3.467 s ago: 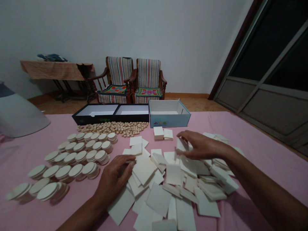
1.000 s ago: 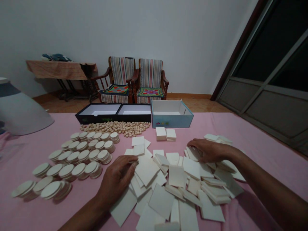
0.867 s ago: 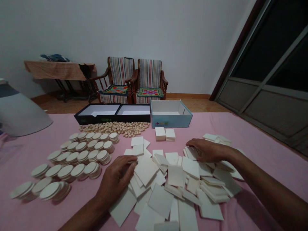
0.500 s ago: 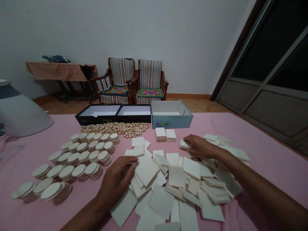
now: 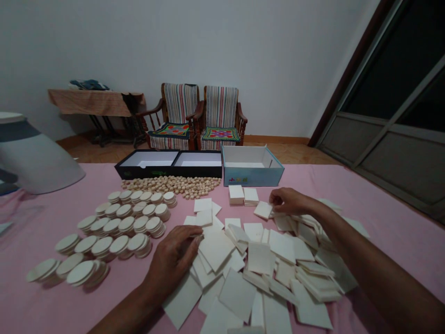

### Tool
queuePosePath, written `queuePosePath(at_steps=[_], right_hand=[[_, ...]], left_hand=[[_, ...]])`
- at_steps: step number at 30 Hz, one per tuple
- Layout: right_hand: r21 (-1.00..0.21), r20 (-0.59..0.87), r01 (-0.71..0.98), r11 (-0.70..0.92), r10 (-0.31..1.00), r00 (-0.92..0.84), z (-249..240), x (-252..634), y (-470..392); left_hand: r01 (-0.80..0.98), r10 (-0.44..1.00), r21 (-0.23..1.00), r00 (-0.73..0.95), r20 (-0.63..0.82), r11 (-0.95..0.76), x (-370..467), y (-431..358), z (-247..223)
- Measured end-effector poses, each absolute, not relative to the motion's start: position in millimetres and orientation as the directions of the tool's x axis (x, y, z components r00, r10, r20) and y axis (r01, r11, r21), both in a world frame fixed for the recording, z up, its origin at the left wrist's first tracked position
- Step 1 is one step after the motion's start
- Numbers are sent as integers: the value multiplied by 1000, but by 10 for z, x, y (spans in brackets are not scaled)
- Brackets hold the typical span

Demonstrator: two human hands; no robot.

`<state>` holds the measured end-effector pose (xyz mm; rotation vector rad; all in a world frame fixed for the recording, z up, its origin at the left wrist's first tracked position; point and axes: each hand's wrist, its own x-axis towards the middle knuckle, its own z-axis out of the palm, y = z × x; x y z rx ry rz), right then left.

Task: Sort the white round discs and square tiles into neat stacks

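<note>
A loose pile of pale square wooden tiles in several sizes lies before me. At its left edge rests my left hand, fingers curled and thumb close to the fingertips; whatever is between them is hidden. Farther off on the right, my right hand pinches the right edge of a small square wooden tile, which is tilted. Just left of that tile stand two neat stacks of small squares, a taller one and a lower one.
Round wooden discs stand in rows of stacks on the left. Behind them lie many small wooden beads, against a black two-part box. A light blue open box adjoins it. A large grey-white object stands far left on the pink cloth.
My right hand has lifted and now has a small square tile between its fingertips. My left hand keeps its place by the pile. The view has shifted slightly.
</note>
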<state>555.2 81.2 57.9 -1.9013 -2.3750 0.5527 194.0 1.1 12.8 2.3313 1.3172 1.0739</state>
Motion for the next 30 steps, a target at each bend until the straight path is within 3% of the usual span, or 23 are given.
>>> queuePosePath(at_steps=[10,17,20,24,27,30], right_hand=[[-73,-155,988,138,977,-148,419,5245,613],[-186,18,977,106,994,-105,700,5312,755],[-198,-48,972,125,989,-137,766,5259,758],[-53,-189,984,167,966,-175,691,5159,594],[53,-209,980,191,962,-176,603,5092,471],[66,-187,977,201,965,-185,538,5064,420]], left_hand=[[632,806,521,324,495,-574,1930,19,96],[629,808,528,317,497,-571,1945,18,121],[626,810,534,309,499,-568,1950,15,136],[624,803,525,322,502,-579,1949,21,131],[630,799,513,329,504,-583,1950,25,131],[633,802,515,324,502,-578,1952,21,137]])
